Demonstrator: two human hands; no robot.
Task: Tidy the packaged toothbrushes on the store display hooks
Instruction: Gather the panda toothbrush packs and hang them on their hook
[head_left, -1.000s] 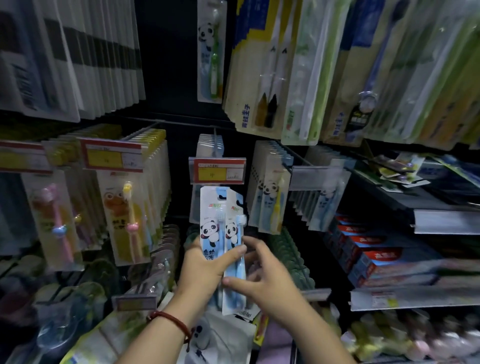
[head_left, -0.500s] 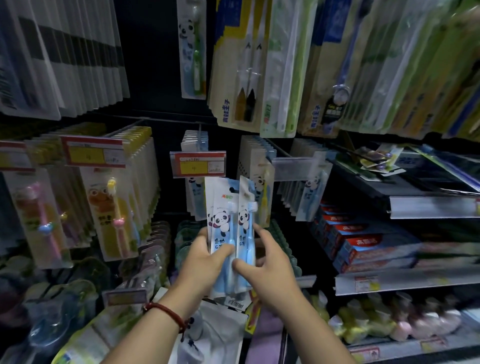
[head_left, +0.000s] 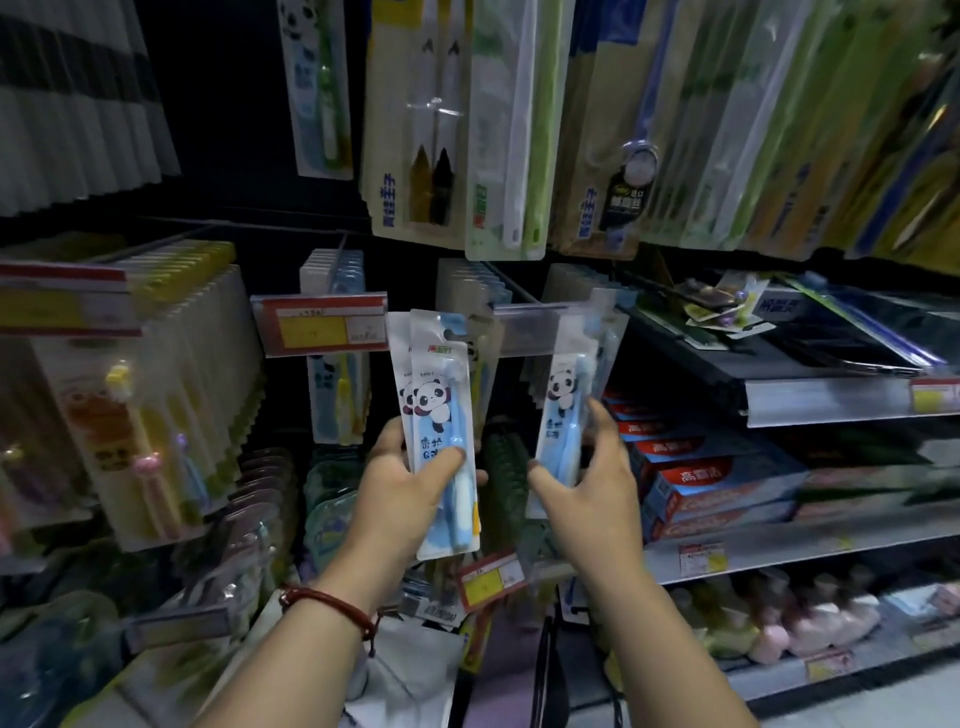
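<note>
My left hand (head_left: 405, 493) grips a stack of panda toothbrush packs (head_left: 439, 410) upright | my right hand (head_left: 597, 493) pinches a single pack (head_left: 563, 410) beneath a clear label strip (head_left: 530, 330) | toothpaste boxes (head_left: 717, 483) at right

Findings: the left forearm (head_left: 291, 670) and the right forearm (head_left: 670, 649) show at the lower edge of the frame, both bare up to the hands. The left hand (head_left: 410, 499), centre of frame, and the right hand (head_left: 592, 499), right of centre, are likewise bare.

One item is worn: a bracelet (head_left: 332, 605) on the left wrist, lower left of centre. It is a thin dark red cord, seemingly two strands side by side. A small knot or bead sits at its left end, and a short tail hangs from its right end. Fingernail detail is too blurred to report.
</note>
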